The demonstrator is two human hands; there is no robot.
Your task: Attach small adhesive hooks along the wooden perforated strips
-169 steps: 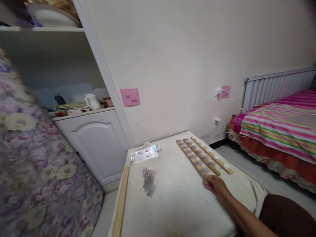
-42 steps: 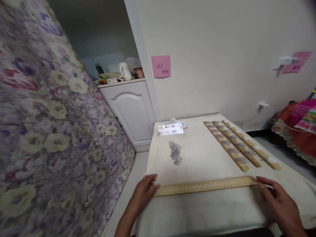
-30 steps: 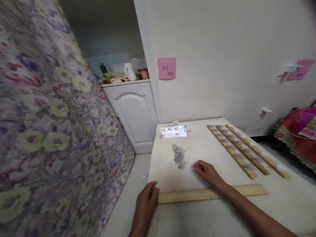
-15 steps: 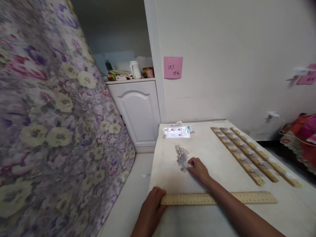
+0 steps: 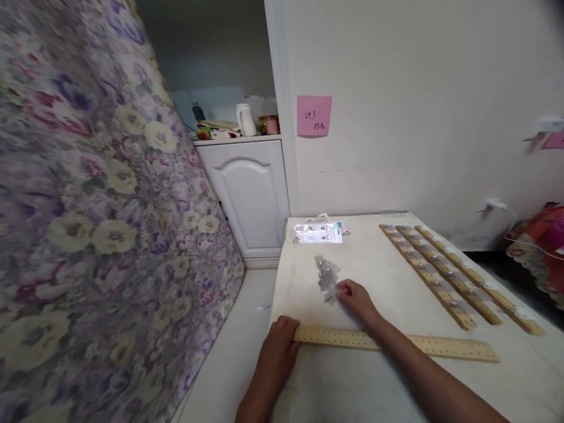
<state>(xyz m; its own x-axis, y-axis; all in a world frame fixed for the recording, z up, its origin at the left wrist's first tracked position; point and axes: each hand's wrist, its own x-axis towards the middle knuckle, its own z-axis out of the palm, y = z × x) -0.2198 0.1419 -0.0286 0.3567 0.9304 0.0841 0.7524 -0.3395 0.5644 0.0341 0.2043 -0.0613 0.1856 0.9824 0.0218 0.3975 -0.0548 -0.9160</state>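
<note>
A long pale wooden strip with rows of small holes lies across the near part of the table. My left hand is closed on its left end. My right hand reaches over the strip to a small pile of clear plastic packets with shiny bits inside. Its thumb and forefinger pinch a clear packet at the pile's right edge. My right forearm hides part of the strip.
Three wooden strips bearing clear packets lie side by side on the right of the white table. A packaged card of metal pieces rests at the far edge. A floral curtain hangs at left; a pink note is on the wall.
The left end of the strip has shifted away from me with my left hand, so the strip now lies slanted. My right hand stays pinched at the pile. The view has turned slightly.
</note>
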